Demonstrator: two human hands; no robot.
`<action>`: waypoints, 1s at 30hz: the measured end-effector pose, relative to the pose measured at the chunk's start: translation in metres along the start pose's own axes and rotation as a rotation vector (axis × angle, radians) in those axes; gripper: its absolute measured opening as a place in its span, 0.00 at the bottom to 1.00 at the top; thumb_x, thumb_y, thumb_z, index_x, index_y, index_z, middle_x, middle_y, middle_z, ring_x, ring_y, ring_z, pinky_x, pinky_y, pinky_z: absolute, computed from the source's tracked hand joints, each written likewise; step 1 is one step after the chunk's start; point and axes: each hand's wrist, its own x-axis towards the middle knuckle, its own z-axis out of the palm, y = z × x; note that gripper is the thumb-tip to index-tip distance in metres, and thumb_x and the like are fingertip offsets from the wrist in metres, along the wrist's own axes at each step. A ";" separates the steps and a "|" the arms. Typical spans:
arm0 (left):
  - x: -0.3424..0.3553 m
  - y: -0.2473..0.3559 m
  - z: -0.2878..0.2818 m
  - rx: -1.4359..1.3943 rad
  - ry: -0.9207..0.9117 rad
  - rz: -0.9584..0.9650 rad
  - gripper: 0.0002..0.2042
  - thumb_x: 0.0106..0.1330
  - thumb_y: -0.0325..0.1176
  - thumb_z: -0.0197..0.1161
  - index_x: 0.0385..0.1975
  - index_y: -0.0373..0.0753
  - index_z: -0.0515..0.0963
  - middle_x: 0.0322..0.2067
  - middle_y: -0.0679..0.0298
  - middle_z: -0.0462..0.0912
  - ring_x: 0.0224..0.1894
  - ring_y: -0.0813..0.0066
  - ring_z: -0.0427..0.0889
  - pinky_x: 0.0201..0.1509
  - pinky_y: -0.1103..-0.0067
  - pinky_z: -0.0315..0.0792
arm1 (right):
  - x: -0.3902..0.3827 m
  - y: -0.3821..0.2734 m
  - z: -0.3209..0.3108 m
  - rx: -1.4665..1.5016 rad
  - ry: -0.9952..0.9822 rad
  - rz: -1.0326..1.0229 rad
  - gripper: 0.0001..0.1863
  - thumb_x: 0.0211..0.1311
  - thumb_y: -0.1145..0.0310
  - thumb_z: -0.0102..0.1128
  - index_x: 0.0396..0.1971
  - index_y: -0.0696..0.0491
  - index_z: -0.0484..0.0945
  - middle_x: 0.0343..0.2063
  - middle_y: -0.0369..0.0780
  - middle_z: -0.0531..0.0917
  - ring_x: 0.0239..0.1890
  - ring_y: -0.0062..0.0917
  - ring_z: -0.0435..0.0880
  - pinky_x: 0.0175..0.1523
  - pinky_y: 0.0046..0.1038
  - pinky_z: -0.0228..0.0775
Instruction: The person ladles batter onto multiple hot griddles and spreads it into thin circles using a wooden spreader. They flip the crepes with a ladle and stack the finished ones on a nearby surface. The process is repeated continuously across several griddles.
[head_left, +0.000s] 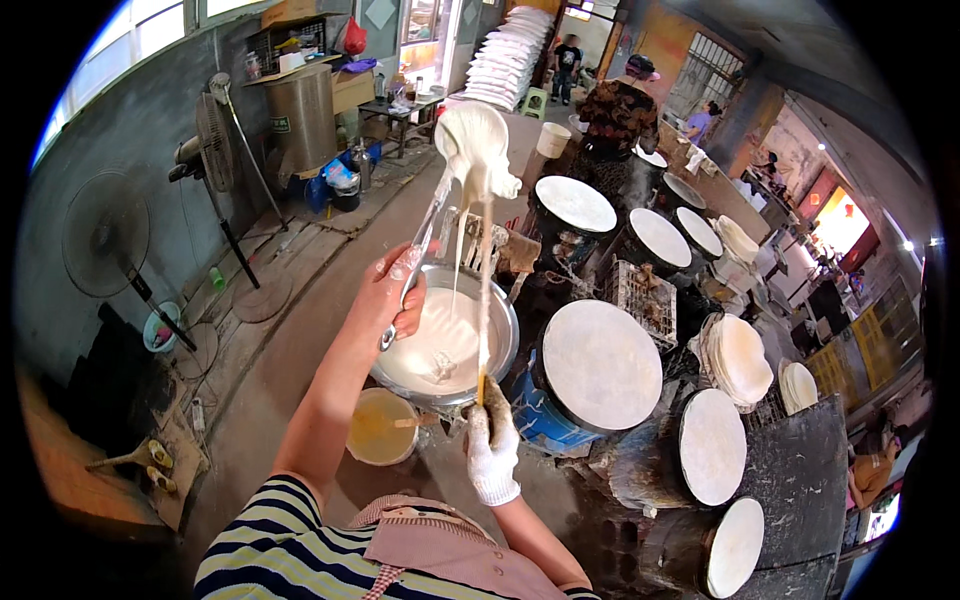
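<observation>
Left fingers [410, 312] gripping steel ladle [432, 215] | right gloved fingers [479, 432] round a thin stick [486, 290] | batter [470, 138] heaped above both, dripping; I'd call it scooped, not emptied | plenty left in metal bowl [509, 345] between them | stick tip buried; I can't see whether it touches ladle

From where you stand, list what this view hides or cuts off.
Head view:
Long-handled silver metal utensil: head's shape, under thick cream-white batter.
Thin brown wooden stick: upper end, buried in that batter.
Round silver metal bowl: bottom, under the batter pool inside.
Right hand: skin, inside a white fabric glove.
Navy-and-pale striped shirt: lower part, cut off by bottom edge.
</observation>
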 end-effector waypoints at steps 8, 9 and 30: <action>0.047 -0.070 -0.091 -0.123 0.062 -0.368 0.14 0.68 0.36 0.37 0.44 0.35 0.66 0.12 0.73 0.58 0.08 0.87 0.55 0.09 0.86 0.52 | -0.012 -0.007 0.015 0.171 0.103 0.229 0.22 0.61 0.71 0.46 0.56 0.58 0.59 0.27 0.35 0.73 0.13 0.09 0.61 0.16 0.11 0.54; 0.044 -0.079 -0.097 -0.161 0.066 -0.424 0.14 0.68 0.35 0.37 0.44 0.35 0.66 0.12 0.73 0.58 0.08 0.87 0.55 0.09 0.86 0.52 | -0.016 -0.012 0.014 0.194 0.121 0.295 0.22 0.61 0.71 0.46 0.55 0.57 0.60 0.26 0.34 0.73 0.12 0.09 0.61 0.16 0.11 0.54; -0.070 -0.094 0.042 -0.122 -0.522 -0.961 0.18 0.67 0.44 0.42 0.50 0.40 0.65 0.09 0.75 0.56 0.05 0.88 0.52 0.07 0.86 0.50 | -0.172 -0.056 -0.070 0.445 0.968 0.732 0.21 0.55 0.73 0.53 0.48 0.56 0.60 0.23 0.36 0.71 0.19 0.18 0.72 0.22 0.21 0.69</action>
